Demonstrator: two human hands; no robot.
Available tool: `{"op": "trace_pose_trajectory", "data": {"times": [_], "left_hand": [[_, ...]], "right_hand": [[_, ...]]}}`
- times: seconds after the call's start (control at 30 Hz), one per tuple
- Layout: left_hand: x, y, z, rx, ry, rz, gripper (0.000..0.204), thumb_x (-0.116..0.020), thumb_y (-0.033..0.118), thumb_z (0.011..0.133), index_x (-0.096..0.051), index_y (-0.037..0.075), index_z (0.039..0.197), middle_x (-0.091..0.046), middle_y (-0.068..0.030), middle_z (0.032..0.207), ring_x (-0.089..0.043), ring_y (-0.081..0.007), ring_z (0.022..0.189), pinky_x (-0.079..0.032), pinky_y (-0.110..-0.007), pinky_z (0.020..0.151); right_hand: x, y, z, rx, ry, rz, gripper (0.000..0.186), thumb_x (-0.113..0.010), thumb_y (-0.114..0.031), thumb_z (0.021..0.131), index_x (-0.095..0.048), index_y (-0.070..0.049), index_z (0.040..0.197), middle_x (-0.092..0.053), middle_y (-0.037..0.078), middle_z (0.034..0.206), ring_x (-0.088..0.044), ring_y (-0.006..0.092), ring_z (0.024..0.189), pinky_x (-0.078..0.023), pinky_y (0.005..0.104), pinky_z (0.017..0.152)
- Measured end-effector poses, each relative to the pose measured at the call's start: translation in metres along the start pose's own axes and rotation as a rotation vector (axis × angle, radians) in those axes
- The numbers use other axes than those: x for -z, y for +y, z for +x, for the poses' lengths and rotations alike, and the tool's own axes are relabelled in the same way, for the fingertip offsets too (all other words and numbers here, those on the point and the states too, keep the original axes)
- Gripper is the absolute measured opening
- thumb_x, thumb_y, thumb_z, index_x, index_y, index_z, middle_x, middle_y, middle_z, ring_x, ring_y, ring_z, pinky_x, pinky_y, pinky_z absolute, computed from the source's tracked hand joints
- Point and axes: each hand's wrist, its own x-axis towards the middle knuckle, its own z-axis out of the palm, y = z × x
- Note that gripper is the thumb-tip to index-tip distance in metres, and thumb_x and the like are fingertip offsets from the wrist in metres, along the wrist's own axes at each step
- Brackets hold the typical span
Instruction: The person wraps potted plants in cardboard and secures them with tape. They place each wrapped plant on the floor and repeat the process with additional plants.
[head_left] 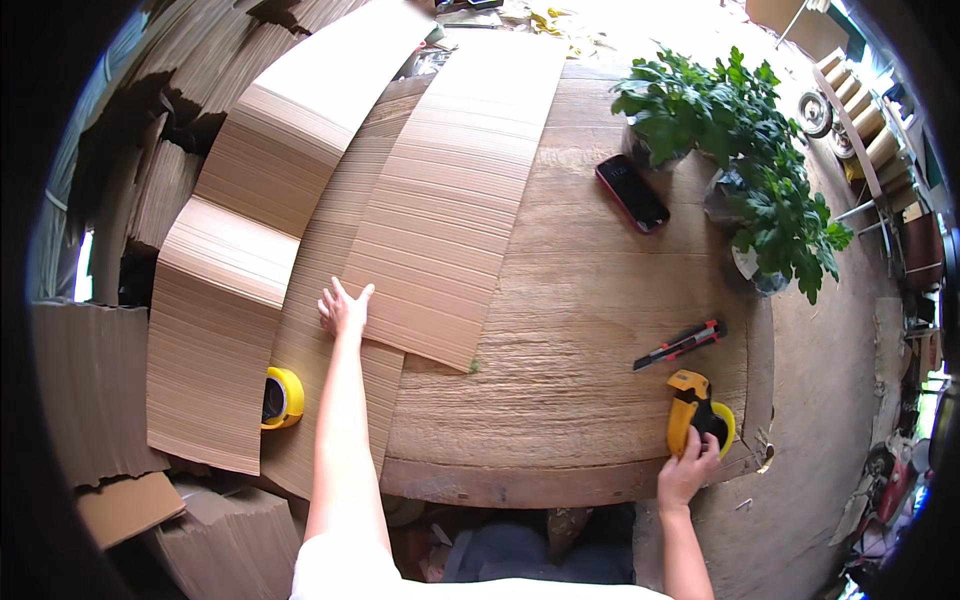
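Note:
My left hand (343, 310) rests with fingers spread at the left edge of a corrugated cardboard sheet (450, 200), which overlaps another sheet (350, 425) on the wooden table. A longer creased cardboard strip (210, 360) lies left of them, beside a roll of yellow tape (289, 398). My right hand (692, 462) grips a yellow-and-black tape dispenser (690, 400) at the table's front right. A red-and-black box cutter (678, 345) lies just behind it.
The wooden table (570, 300) also carries a phone (632, 193) and several leafy potted plants (760, 200). Stacked cardboard (95, 390) crowds the left side and lower left. Concrete floor (820, 380) runs along the right, with a wheeled metal cart (868, 150) and assorted items beyond.

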Motion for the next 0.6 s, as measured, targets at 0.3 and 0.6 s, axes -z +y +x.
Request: {"op": "trace_pose_trajectory", "data": {"times": [0.3, 0.6], "left_hand": [[-0.011, 0.004, -0.058, -0.284, -0.323, -0.785, 0.057, -0.063, 0.020, 0.087, -0.036, 0.008, 0.136, -0.049, -0.0188, 0.130, -0.049, -0.0283, 0.117, -0.041, -0.038, 0.097], [-0.008, -0.087, -0.275, -0.068, -0.559, -0.728, 0.065, -0.065, 0.015, 0.083, -0.034, 0.006, 0.139, -0.043, -0.0206, 0.133, -0.044, -0.0328, 0.120, -0.036, -0.038, 0.099]], "right_hand": [[-0.042, -0.143, 0.067, 0.103, -0.234, 0.593, 0.047, -0.064, -0.019, 0.081, -0.047, -0.001, 0.121, -0.049, 0.019, 0.112, -0.047, 0.0337, 0.107, -0.038, 0.0404, 0.094], [-0.045, -0.116, 0.037, -0.309, -0.650, 0.633, 0.061, -0.068, -0.009, 0.071, -0.041, 0.001, 0.124, -0.052, 0.024, 0.118, -0.049, 0.0381, 0.113, -0.041, 0.0409, 0.096]]}}
